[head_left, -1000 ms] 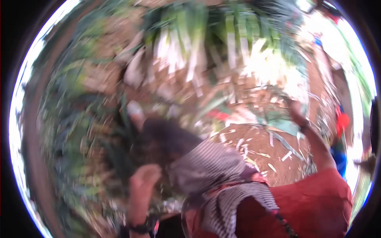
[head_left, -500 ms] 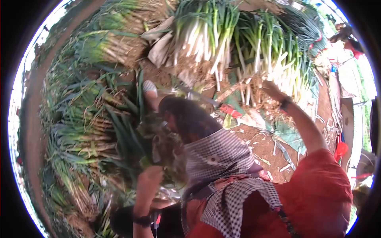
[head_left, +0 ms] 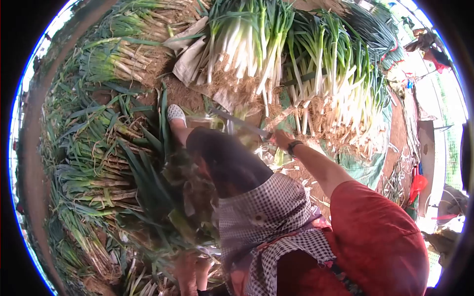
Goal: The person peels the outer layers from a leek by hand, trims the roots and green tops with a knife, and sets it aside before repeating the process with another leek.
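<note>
My right hand [head_left: 279, 138] is closed around the handle of a long knife [head_left: 239, 121], whose narrow blade points to the upper left, above my dark-clad knee. My left hand [head_left: 186, 269] is at the bottom, left of the checked apron; it is blurred and its fingers cannot be made out. Above it, long dark green leek leaves [head_left: 148, 185] lie beside blurred clear plastic [head_left: 191, 197]. Leeks with white stalks [head_left: 242, 47] stand bunched at the top, and more white-stalked leeks [head_left: 340, 93] are bunched behind my right hand.
Untrimmed leeks [head_left: 98, 185] are piled down the left side, with another bundle [head_left: 126, 61] at the upper left. A light cloth [head_left: 190, 61] lies by the top bunch. Green sheeting [head_left: 363, 170] and leaf scraps cover ground at the right. My patterned shoe [head_left: 176, 113] is near the centre.
My right hand has moved left from the white-stalked leeks and taken hold of the knife, which lay loose before. My left hand has moved down, away from the dark leaves.
</note>
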Demonstrator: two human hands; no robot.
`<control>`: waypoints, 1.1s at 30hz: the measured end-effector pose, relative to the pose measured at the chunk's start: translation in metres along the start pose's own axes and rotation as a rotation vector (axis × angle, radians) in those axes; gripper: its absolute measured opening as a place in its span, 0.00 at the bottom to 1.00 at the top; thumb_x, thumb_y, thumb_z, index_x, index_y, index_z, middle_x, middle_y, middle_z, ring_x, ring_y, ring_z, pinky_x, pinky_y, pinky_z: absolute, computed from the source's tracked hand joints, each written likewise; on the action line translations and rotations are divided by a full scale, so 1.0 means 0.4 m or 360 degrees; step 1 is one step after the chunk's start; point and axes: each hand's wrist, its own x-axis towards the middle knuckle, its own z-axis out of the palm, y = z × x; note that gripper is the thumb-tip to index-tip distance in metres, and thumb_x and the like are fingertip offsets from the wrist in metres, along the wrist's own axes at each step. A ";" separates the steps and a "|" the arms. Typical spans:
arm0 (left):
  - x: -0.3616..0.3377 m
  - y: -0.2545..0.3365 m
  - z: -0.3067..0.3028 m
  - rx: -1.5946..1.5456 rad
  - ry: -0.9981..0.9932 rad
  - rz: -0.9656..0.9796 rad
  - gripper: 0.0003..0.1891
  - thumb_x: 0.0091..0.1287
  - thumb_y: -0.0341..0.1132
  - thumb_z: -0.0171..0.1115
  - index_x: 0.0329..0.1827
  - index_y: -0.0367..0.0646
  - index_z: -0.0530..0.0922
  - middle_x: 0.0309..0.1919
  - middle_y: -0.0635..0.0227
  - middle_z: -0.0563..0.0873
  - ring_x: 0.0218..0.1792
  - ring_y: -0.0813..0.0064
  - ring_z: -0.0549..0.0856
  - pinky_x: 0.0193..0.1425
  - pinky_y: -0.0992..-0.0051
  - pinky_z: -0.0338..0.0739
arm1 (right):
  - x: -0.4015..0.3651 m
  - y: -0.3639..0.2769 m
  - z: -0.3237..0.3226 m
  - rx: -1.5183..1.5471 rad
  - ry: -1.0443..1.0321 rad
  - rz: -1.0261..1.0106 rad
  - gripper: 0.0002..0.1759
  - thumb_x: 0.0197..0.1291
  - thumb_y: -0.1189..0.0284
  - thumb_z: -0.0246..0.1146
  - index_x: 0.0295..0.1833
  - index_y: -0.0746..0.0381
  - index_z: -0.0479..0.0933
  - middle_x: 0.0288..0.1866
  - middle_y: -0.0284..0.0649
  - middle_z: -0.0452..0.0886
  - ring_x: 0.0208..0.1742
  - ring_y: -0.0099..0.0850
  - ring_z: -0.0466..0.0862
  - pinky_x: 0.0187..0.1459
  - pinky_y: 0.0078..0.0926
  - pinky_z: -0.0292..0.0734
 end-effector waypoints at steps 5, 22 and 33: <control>-0.019 0.001 0.067 -0.0208 0.0058 -0.0366 0.11 0.68 0.33 0.64 0.45 0.32 0.82 0.36 0.61 0.88 0.35 0.74 0.86 0.44 0.77 0.80 | 0.000 0.079 0.098 -0.0003 0.0051 0.0375 0.23 0.66 0.62 0.62 0.62 0.61 0.71 0.58 0.48 0.76 0.59 0.47 0.81 0.57 0.46 0.76; -0.020 0.021 0.012 -0.0227 -0.0003 -0.0060 0.16 0.68 0.41 0.64 0.48 0.37 0.82 0.43 0.62 0.87 0.41 0.71 0.85 0.46 0.71 0.80 | -0.054 0.344 0.179 -0.0103 0.0110 0.0301 0.22 0.71 0.54 0.51 0.60 0.56 0.74 0.50 0.52 0.83 0.50 0.51 0.84 0.46 0.51 0.78; -0.034 0.132 -0.462 0.0023 0.0572 0.0427 0.21 0.71 0.47 0.63 0.55 0.39 0.80 0.41 0.67 0.87 0.38 0.78 0.85 0.45 0.77 0.80 | -0.071 -0.487 -0.518 0.0657 0.0317 -0.0739 0.23 0.69 0.64 0.60 0.60 0.70 0.71 0.46 0.43 0.83 0.35 0.25 0.83 0.35 0.25 0.81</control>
